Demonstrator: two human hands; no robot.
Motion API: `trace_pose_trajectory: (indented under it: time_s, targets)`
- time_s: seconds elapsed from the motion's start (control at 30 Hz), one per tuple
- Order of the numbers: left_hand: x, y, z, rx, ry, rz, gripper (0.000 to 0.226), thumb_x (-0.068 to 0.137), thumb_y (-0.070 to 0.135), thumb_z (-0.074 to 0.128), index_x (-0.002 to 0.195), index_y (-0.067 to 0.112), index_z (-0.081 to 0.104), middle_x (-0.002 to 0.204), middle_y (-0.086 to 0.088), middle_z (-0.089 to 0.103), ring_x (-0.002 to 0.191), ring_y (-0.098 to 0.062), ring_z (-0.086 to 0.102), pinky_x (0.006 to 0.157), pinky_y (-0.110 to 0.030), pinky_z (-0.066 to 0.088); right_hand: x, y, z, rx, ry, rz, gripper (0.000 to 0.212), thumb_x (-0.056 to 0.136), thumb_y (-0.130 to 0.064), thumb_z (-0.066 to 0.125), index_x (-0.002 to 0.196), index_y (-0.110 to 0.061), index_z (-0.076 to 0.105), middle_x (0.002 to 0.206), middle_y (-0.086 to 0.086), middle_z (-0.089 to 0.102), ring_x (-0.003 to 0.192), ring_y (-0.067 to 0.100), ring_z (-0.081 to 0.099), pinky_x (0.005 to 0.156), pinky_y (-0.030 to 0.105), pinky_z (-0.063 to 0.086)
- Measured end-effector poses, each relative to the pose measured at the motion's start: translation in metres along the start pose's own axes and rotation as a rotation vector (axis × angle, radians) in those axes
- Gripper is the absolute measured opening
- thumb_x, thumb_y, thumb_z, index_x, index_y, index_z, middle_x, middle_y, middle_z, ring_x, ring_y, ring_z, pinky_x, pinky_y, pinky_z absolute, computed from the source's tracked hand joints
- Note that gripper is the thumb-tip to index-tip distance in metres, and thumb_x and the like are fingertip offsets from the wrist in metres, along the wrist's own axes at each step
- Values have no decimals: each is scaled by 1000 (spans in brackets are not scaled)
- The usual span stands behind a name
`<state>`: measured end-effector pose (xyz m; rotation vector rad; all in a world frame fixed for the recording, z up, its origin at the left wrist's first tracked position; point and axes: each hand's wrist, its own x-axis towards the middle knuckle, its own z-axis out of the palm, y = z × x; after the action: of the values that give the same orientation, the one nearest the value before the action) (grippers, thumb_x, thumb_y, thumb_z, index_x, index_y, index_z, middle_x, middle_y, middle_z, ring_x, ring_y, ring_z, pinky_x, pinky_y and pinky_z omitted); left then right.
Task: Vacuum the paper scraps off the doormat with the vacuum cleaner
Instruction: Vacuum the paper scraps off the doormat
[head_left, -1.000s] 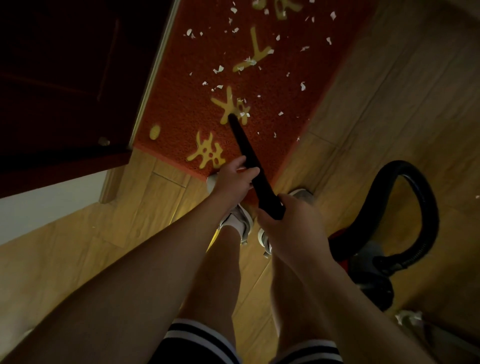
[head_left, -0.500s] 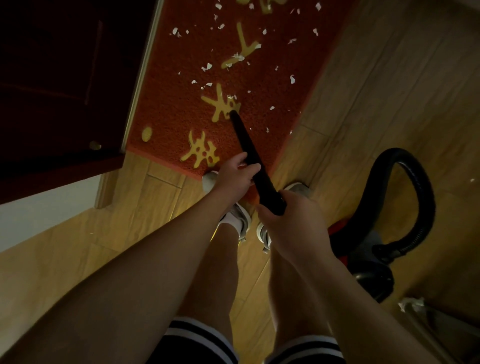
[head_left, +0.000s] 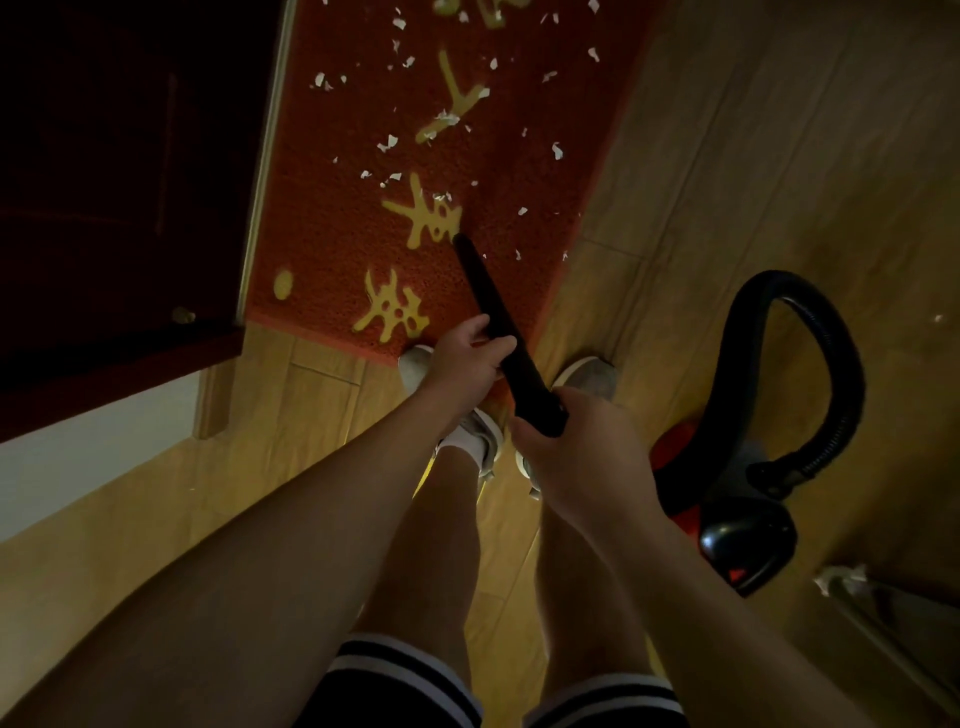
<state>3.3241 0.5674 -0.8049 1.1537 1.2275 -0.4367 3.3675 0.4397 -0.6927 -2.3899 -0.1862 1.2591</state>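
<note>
At the near end of the red doormat (head_left: 332, 234), the black vacuum nozzle (head_left: 491, 306) is slanting down with its tip just beside a yellow character (head_left: 423, 221). The left hand (head_left: 462, 364) is holding the nozzle partway down, its grip clamped round the tube. The right hand (head_left: 576, 457) is holding the upper end, its grip likewise clamped on the nozzle. White paper scraps (head_left: 557, 150) are lying scattered over the mat beyond the tip, a few near its right edge. The red-and-black vacuum cleaner (head_left: 737, 530) is sitting on the wooden floor (head_left: 779, 156) to the right, its black hose (head_left: 844, 374) looping upward. Grey shoes (head_left: 589, 374) are standing at the mat's near edge.
</note>
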Motion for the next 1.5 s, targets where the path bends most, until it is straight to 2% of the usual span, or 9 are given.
trace_pose_trajectory:
  time_s: [0.1,0.33,0.47,0.77,1.1,1.3,1.43,1.5]
  targets:
    - [-5,-5,4,39,9,1,63,98,21,64,154,10,40,144,-10,56,121,-25,63,104,-45,54,-6,5,1,18,-7,30,22,89,-44,63,86,-22,63,64,0,63,52,17,62,51,45,55]
    - [-16,-14,18,28,-6,-25,64,99,18,64,155,8,37,146,-11,53,124,-27,61,105,-46,53,-19,18,-4,18,-23,57,22,89,-44,66,92,-22,64,70,-2,67,60,14,66,58,44,59]
    - [-20,-17,28,31,-14,-32,63,99,17,64,155,7,37,144,-11,54,124,-26,61,105,-44,53,-23,26,-8,26,-18,61,21,89,-44,65,93,-23,66,72,-4,67,62,11,66,61,42,59]
    - [-24,-15,48,50,-20,-26,62,99,14,62,155,6,37,143,-11,55,124,-26,60,104,-41,53,-28,40,-20,68,-17,82,16,90,-40,65,89,-24,65,69,-3,66,61,12,63,59,38,56]
    - [-28,-11,67,67,-63,-49,60,100,14,61,155,8,37,141,-13,56,122,-26,61,92,-32,55,-32,54,-30,81,9,88,16,90,-38,66,80,-26,62,63,-2,62,53,13,56,48,28,42]
    - [-31,-5,81,82,-110,-73,61,102,10,58,157,6,32,139,-14,56,114,-21,60,81,-22,51,-34,64,-37,91,37,100,16,91,-38,66,82,-25,61,62,-1,62,53,15,59,48,32,47]
    - [-33,-1,94,92,-128,-79,60,102,8,57,157,5,32,142,-15,55,116,-22,60,74,-16,51,-36,72,-41,108,45,125,19,90,-41,66,83,-24,63,59,-1,59,47,12,51,45,29,39]
    - [-34,0,101,89,-129,-87,59,102,6,56,156,4,32,144,-16,54,118,-24,59,76,-18,51,-36,75,-46,133,42,139,16,89,-40,67,84,-24,64,59,-1,58,48,12,51,44,26,36]
